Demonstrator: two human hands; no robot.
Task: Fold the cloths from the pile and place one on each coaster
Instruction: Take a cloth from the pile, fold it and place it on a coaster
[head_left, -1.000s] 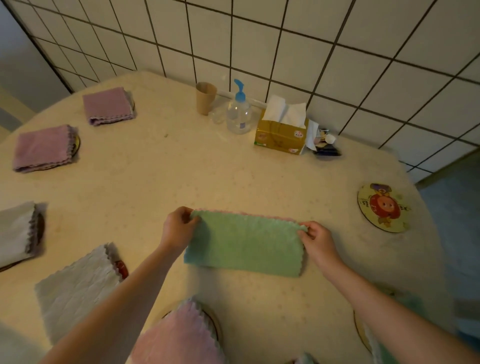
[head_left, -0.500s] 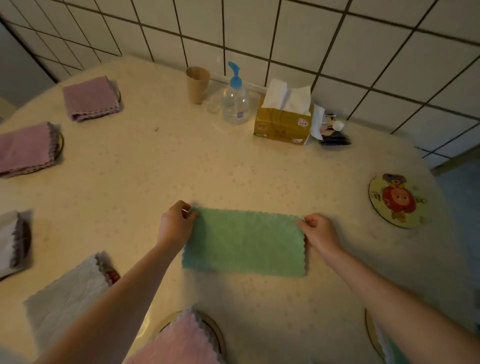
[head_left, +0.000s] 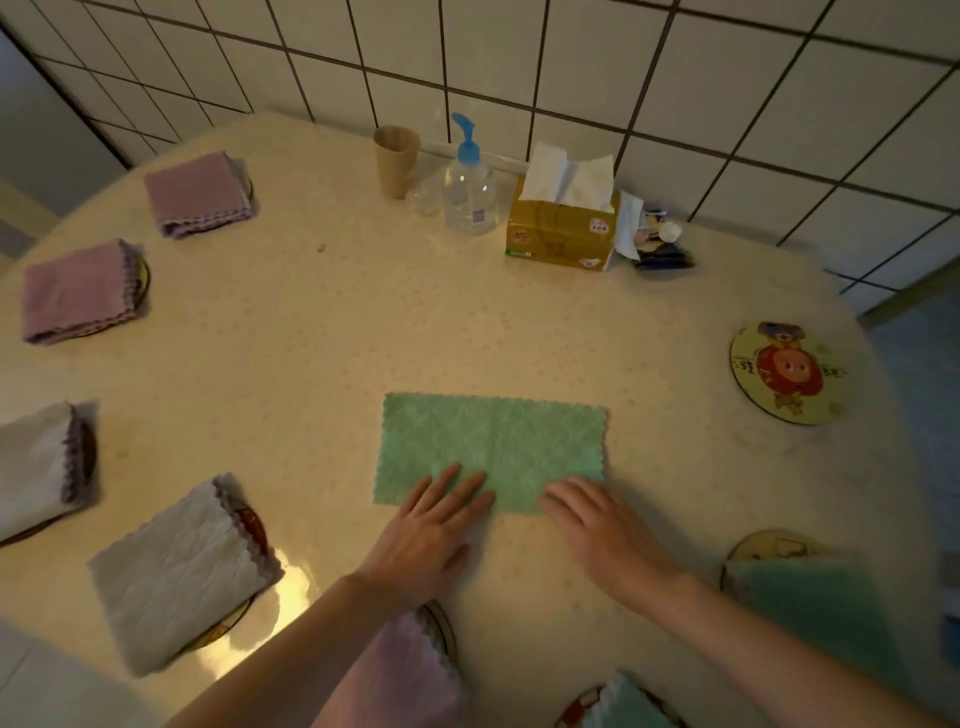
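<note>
Now the far corners of the green cloth (head_left: 493, 447), pinched half a second ago, have been released. Both hands are laid flat with straight fingers on its near edge: the left hand (head_left: 428, 530) at the near-left part, the right hand (head_left: 602, 530) at the near-right. The cloth lies folded in half just ahead of the palms. Another fold is judged due, then placement on the bare coaster (head_left: 787, 371), far to the right of the right hand.

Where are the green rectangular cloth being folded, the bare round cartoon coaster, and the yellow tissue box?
green rectangular cloth (head_left: 493, 441): head view, middle of its top face.
bare round cartoon coaster (head_left: 787, 371): head view, printed centre.
yellow tissue box (head_left: 563, 236): head view, front wall.
</note>
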